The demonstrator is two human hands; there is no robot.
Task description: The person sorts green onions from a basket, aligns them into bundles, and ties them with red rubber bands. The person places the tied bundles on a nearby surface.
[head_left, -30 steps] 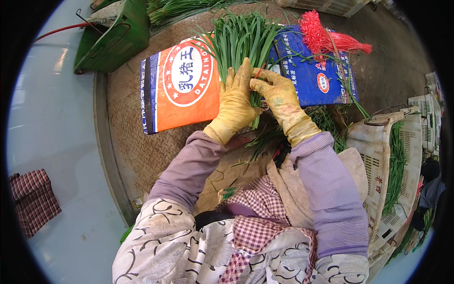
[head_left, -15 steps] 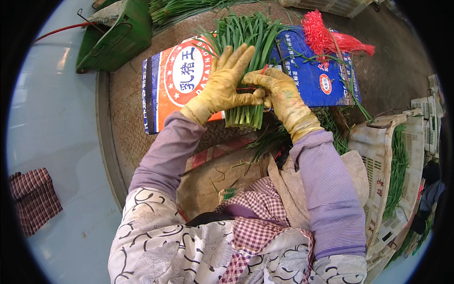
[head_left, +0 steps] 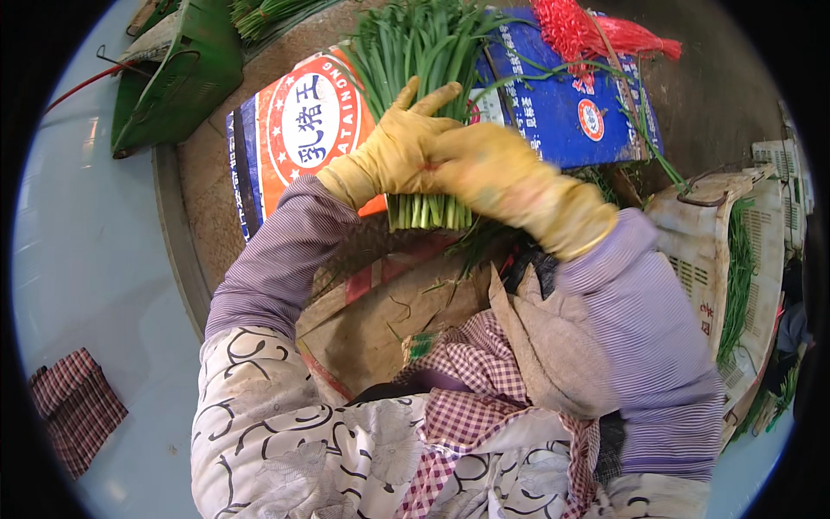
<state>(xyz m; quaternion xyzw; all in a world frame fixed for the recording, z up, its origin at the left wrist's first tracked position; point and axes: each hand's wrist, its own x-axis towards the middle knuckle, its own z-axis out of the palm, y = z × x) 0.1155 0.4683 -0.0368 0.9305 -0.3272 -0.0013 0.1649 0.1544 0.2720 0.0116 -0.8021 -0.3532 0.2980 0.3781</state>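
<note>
A thick bundle of garlic chives (head_left: pixel 424 52) lies crosswise over the bags, its pale cut stems (head_left: pixel 428 212) toward me. Upon it rests my left hand (head_left: pixel 398 151) in a yellow rubber glove, pressing down, with two fingers stretched out and apart. My right hand (head_left: pixel 493 164), gloved alike, crosses over the stems against the left hand. Motion smears its fingers, so what they hold does not show. The middle of the bundle is hidden beneath both hands.
Under the chives are an orange-and-white printed bag (head_left: pixel 285 156) and a blue one (head_left: pixel 553 112). Red plastic ties (head_left: pixel 596 35) lie on the blue bag. A green crate (head_left: pixel 177 78) stands far left. White crates (head_left: pixel 692 251) with more chives (head_left: pixel 739 285) are at right.
My right hand has swung left across the bundle and overlaps my left hand. The red tie seen around the stems is now covered. The whole view has shifted slightly.
</note>
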